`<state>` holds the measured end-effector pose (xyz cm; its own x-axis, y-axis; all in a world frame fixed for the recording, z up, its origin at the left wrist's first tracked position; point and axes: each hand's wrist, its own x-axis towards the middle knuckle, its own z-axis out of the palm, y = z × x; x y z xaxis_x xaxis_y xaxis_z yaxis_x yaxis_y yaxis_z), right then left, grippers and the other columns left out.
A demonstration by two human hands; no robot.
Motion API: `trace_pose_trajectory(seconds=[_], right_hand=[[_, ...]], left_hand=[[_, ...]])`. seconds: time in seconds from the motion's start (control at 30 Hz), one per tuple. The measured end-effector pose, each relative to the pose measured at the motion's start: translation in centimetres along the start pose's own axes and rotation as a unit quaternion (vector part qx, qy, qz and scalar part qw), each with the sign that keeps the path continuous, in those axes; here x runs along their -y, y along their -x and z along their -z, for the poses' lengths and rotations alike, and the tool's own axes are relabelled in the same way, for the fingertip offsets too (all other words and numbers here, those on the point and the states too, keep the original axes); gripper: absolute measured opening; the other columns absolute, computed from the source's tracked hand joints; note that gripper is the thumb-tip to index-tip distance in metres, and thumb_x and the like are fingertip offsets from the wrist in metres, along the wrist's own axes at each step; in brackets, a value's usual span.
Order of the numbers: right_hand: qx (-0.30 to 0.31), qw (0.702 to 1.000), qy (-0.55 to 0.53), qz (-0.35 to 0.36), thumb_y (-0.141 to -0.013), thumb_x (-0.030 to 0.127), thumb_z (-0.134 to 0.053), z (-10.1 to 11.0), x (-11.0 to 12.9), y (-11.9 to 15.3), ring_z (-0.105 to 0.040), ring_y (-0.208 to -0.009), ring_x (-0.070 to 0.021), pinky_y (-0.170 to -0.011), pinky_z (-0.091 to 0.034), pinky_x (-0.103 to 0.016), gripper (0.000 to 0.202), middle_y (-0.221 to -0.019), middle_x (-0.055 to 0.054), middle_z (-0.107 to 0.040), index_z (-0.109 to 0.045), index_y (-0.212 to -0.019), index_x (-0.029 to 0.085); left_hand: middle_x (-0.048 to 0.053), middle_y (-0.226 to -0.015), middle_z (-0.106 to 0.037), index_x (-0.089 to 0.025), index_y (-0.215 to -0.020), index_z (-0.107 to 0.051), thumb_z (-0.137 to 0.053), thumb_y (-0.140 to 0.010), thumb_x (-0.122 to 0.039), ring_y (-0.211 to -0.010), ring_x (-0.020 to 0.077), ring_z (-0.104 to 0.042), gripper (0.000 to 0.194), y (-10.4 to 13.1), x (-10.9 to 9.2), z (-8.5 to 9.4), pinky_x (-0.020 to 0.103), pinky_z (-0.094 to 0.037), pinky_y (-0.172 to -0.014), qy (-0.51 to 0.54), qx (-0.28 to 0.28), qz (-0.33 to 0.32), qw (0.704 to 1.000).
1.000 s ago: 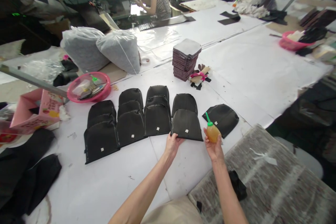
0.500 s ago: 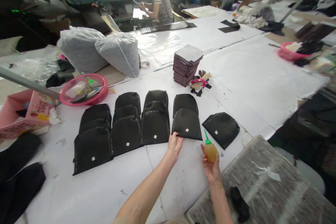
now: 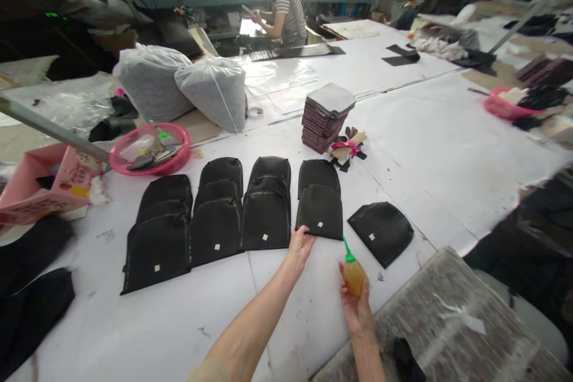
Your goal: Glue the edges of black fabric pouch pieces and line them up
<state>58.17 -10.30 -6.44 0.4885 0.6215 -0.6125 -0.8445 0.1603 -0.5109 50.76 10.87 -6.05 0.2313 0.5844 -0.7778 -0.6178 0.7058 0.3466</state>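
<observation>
My left hand (image 3: 301,247) pinches the near left corner of a black rounded panel (image 3: 319,210), which overlaps another panel and bears a small pale square near its lower edge. In my right hand (image 3: 356,301) is a squeeze bottle (image 3: 354,277) of amber liquid with a green nozzle pointing up. The nozzle tip appears by the panel's near right corner; I cannot tell whether they touch. To the right, a single black panel (image 3: 381,233) lies turned at an angle. More black panels (image 3: 265,219) lie in overlapping columns to the left.
A stack of dark reddish pieces (image 3: 324,122) stands beyond the panels, beside a bundle of scraps (image 3: 348,148). A pink basin (image 3: 150,170) holds tools, near two stuffed white bags (image 3: 215,92). A wrapped grey bundle (image 3: 430,310) is at right front. A person in stripes (image 3: 289,12) works across the table.
My right hand has brought the bottle left and a little nearer me, its nozzle now by the panel's corner. My left hand stays at the panel's edge. The view has shifted slightly.
</observation>
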Motion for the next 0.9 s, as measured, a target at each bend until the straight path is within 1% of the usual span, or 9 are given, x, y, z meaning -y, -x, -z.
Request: trace_pose_trajectory(seconds=[0.17,0.27,0.33,0.47,0.63,0.7,0.77,0.83,0.9], right_hand=[[-0.006,1.000,0.025,0.012,-0.063,0.050,-0.089,-0.6,-0.3,0.2,-0.068,-0.069,-0.0097,-0.058,-0.057,-0.017,0.065,-0.119,-0.009,-0.072,-0.066,-0.119,0.024],[-0.005,0.999,0.050,0.003,-0.059,0.053,-0.090,-1.2,-0.5,0.5,-0.067,-0.066,-0.0097,-0.055,-0.057,-0.017,0.067,-0.114,-0.007,-0.074,-0.067,-0.116,0.025],[-0.009,0.998,0.062,0.001,-0.058,0.054,-0.090,-1.7,-0.8,0.8,-0.067,-0.066,-0.0104,-0.053,-0.057,-0.018,0.067,-0.111,-0.006,-0.075,-0.068,-0.114,0.025],[-0.002,0.998,0.070,0.000,-0.060,0.055,-0.088,-2.8,-1.6,1.9,-0.066,-0.067,-0.0106,-0.052,-0.057,-0.018,0.061,-0.106,-0.003,-0.075,-0.069,-0.110,0.025],[0.027,0.993,0.106,-0.031,-0.054,0.056,-0.091,-3.7,-3.1,4.0,-0.065,-0.066,-0.0103,-0.051,-0.055,-0.017,0.066,-0.102,-0.003,-0.075,-0.070,-0.109,0.026],[0.044,0.989,0.132,-0.047,-0.053,0.058,-0.091,-3.7,-3.9,4.7,-0.065,-0.066,-0.0111,-0.050,-0.054,-0.018,0.068,-0.101,-0.002,-0.075,-0.070,-0.110,0.026],[0.061,0.983,0.164,-0.059,-0.053,0.058,-0.091,-3.7,-5.0,5.0,-0.065,-0.066,-0.0121,-0.049,-0.055,-0.019,0.069,-0.101,-0.003,-0.075,-0.070,-0.111,0.026],[0.095,0.973,0.197,-0.077,-0.057,0.059,-0.089,-3.8,-6.4,5.2,-0.066,-0.068,-0.0137,-0.049,-0.057,-0.022,0.070,-0.106,-0.004,-0.075,-0.068,-0.117,0.028],[0.118,0.962,0.228,-0.098,-0.060,0.058,-0.087,-4.2,-8.2,5.7,-0.067,-0.068,-0.0149,-0.049,-0.058,-0.024,0.068,-0.107,-0.004,-0.074,-0.068,-0.117,0.029]], left_hand=[[0.000,-0.076,-0.067,-0.018,-0.083,-0.054,-0.060,-0.063,0.005,-0.072,0.0124,-0.067,0.032,1.5,-0.2,0.8,0.037,-0.053,-0.089,-0.046,-0.013,0.015,0.999],[0.003,-0.077,-0.068,-0.017,-0.085,-0.054,-0.066,-0.066,0.000,-0.073,0.0136,-0.069,0.029,3.5,0.0,2.8,0.033,-0.054,-0.085,-0.112,-0.014,0.034,0.993],[0.005,-0.077,-0.069,-0.016,-0.087,-0.055,-0.069,-0.067,-0.004,-0.070,0.0146,-0.070,0.027,5.4,0.3,4.9,0.032,-0.055,-0.080,-0.172,0.013,0.062,0.983],[0.006,-0.076,-0.070,-0.014,-0.088,-0.060,-0.073,-0.066,-0.012,-0.066,0.0157,-0.070,0.026,9.9,0.0,10.3,0.028,-0.054,-0.069,-0.310,0.078,0.096,0.943],[0.003,-0.073,-0.070,-0.017,-0.086,-0.062,-0.077,-0.063,-0.019,-0.060,0.0142,-0.068,0.028,14.8,-2.7,18.2,0.024,-0.050,-0.058,-0.377,0.103,0.038,0.920],[0.000,-0.062,-0.066,-0.018,-0.079,-0.062,-0.076,-0.064,-0.022,-0.052,0.0135,-0.063,0.021,16.0,-4.3,21.4,0.024,-0.047,-0.053,-0.398,0.076,-0.004,0.914],[-0.003,-0.050,-0.059,-0.019,-0.069,-0.059,-0.073,-0.068,-0.025,-0.043,0.0122,-0.055,0.015,16.8,-6.3,24.6,0.024,-0.043,-0.049,-0.420,0.026,-0.061,0.905],[-0.005,-0.042,-0.051,-0.021,-0.062,-0.055,-0.070,-0.071,-0.027,-0.038,0.0113,-0.048,0.019,17.5,-9.3,27.8,0.024,-0.040,-0.049,-0.429,-0.042,-0.123,0.894],[-0.006,-0.043,-0.049,-0.022,-0.061,-0.054,-0.068,-0.073,-0.023,-0.041,0.0119,-0.048,0.019,18.4,-13.0,31.3,0.024,-0.042,-0.054,-0.433,-0.131,-0.195,0.870]])
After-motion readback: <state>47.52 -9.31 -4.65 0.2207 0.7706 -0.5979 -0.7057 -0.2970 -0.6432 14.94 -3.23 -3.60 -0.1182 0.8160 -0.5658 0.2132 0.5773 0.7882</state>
